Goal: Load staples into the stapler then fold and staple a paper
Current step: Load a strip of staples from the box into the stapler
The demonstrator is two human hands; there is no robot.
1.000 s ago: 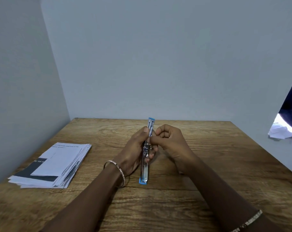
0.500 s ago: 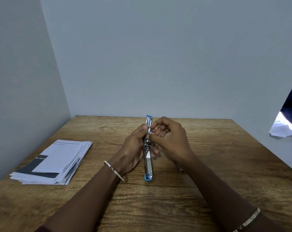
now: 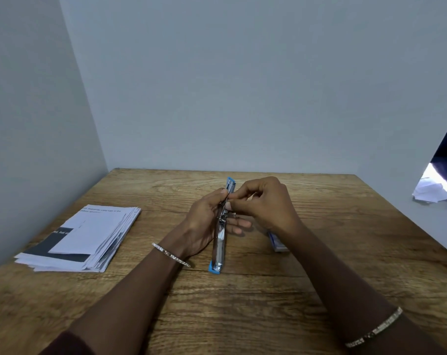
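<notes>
I see the blue-and-chrome stapler swung fully open at mid-table, near end resting on the wooden tabletop. My left hand grips its hinge; my right hand pinches at the upper arm, what it pinches I cannot tell. A small staple box lies beneath my right wrist, a white paper stack far left.

Both forearms reached forward from the near edge of the table and met over its middle. Left hand lay on its side, thumb uppermost, fingers curled around the opened stapler. Right hand arched above the stapler's far half, thumb and forefinger tips pinched together at its channel; anything pinched too small to tell.
</notes>
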